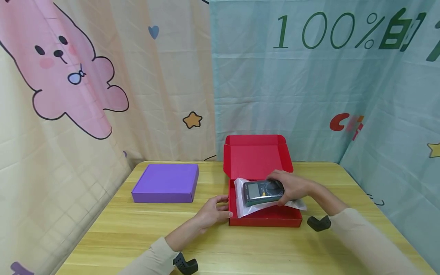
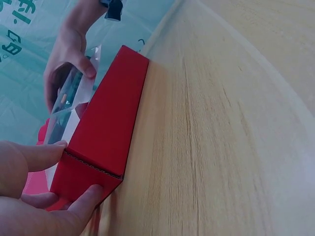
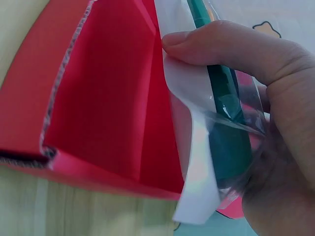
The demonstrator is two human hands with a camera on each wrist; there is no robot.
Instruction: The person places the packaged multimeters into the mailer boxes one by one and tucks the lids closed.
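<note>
At the red box [image 1: 264, 222], the right hand [image 1: 291, 186] grips a bagged multimeter [image 1: 256, 194], dial [image 1: 272, 187] partly hidden; the left hand [image 1: 212, 213] holds the box.

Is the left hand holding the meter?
No, the right hand grips the meter, while the left hand touches the side of the red box.

The multimeter [image 1: 262, 193] has green sides. One cardboard box [image 1: 264, 222] is red, and the other box [image 1: 165, 183] is purple.
</note>
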